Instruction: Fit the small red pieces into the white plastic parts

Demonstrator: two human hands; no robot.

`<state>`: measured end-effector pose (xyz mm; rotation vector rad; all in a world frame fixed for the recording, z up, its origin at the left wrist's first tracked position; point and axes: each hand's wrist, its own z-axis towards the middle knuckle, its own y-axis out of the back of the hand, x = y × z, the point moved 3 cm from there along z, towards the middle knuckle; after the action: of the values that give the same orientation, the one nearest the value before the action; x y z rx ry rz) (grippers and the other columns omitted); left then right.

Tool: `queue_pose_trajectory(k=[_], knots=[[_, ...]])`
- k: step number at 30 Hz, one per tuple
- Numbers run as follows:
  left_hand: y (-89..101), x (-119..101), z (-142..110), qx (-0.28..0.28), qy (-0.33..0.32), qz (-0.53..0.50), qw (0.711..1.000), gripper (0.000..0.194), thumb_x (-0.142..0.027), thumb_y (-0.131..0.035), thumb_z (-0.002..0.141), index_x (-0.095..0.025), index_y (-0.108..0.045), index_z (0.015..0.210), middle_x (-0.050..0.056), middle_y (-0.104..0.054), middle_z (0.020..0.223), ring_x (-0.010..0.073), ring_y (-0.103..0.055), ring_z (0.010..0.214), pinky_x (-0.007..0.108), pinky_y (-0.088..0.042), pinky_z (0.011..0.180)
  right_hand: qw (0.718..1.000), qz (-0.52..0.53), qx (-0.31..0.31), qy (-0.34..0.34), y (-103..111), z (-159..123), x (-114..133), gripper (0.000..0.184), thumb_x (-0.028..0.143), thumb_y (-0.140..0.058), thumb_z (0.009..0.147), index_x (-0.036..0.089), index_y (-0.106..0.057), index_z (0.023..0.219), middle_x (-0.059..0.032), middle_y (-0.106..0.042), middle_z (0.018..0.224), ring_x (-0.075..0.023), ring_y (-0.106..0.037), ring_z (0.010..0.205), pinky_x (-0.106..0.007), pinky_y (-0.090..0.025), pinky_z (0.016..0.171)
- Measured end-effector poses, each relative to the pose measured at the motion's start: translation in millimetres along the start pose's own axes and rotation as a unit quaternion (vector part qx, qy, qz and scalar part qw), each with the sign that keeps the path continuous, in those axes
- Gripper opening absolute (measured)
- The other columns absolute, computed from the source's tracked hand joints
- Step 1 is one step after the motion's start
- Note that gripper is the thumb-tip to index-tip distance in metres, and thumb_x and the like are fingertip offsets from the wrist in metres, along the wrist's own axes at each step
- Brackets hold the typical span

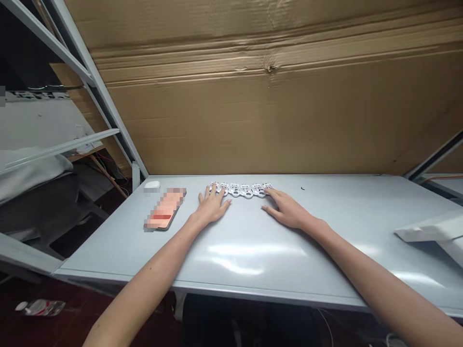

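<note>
A row of small white linked parts with dark spots lies along the far side of the pale grey table. They look like round printed boards, but the detail is too small to be sure. My left hand rests palm down with spread fingers, its fingertips on the row's left end. My right hand lies flat on the table, with its fingertips touching the right end of the row. Neither hand grips anything.
A blurred, pinkish flat object, perhaps a phone, lies left of the hands. A white computer mouse sits behind it. A white object overhangs the right side. A large cardboard sheet stands behind the table, with a metal shelf frame at left.
</note>
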<state>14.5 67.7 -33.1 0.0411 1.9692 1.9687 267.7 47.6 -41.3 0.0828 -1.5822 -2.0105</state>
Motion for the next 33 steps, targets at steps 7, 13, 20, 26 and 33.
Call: queue_pose_trajectory(k=[7,13,20,26,33], knots=[[-0.3,-2.5,0.3,-0.032,-0.023,0.009,0.999,0.059,-0.049,-0.037,0.101,-0.017,-0.036,0.150,0.019,-0.016,0.163,0.0390,-0.007,0.150,0.062,-0.015,0.116,1.000,-0.011,-0.002,0.010,-1.6,1.7,-2.1,0.053,0.048,-0.046,0.095,0.017,-0.050,0.139,-0.0172,-0.053,0.144,-0.0352,-0.048,0.134,-0.053,-0.042,0.109],[-2.3,-19.4,-7.7,-0.019,-0.108,0.025,0.994,0.060,-0.052,-0.032,0.102,-0.018,-0.035,0.151,0.016,-0.021,0.162,0.0364,-0.012,0.151,0.060,-0.010,0.118,0.998,-0.020,0.000,0.066,-6.0,2.9,3.1,0.060,0.053,-0.043,0.097,0.017,-0.048,0.144,-0.0163,-0.047,0.151,-0.0336,-0.037,0.143,-0.055,-0.032,0.116],[-3.7,-19.7,-6.2,-0.010,-0.101,0.025,0.994,0.064,-0.060,-0.031,0.100,-0.025,-0.032,0.154,0.010,-0.013,0.165,0.0370,-0.005,0.151,0.060,-0.007,0.119,0.994,-0.049,0.075,0.067,-11.7,6.8,13.7,0.077,0.069,-0.031,0.095,0.020,-0.035,0.154,-0.0108,-0.030,0.161,-0.0341,-0.018,0.150,-0.055,-0.017,0.121],[-1.4,-11.1,-1.7,0.014,-0.097,0.027,0.995,0.067,-0.065,-0.027,0.099,-0.028,-0.033,0.154,0.009,-0.017,0.164,0.0389,-0.007,0.151,0.060,-0.007,0.119,0.991,-0.060,0.105,0.053,-10.8,8.2,16.9,0.080,0.072,-0.026,0.094,0.023,-0.031,0.156,-0.0093,-0.026,0.162,-0.0342,-0.016,0.150,-0.055,-0.014,0.121],[-0.7,-9.7,-2.4,0.019,-0.109,0.044,0.993,0.064,-0.062,-0.027,0.100,-0.028,-0.033,0.154,0.007,-0.023,0.163,0.0374,-0.012,0.150,0.060,-0.011,0.118,0.993,-0.065,0.080,0.057,-10.6,6.7,17.9,0.075,0.069,-0.029,0.095,0.022,-0.040,0.152,-0.0113,-0.037,0.158,-0.0347,-0.026,0.148,-0.054,-0.019,0.120]])
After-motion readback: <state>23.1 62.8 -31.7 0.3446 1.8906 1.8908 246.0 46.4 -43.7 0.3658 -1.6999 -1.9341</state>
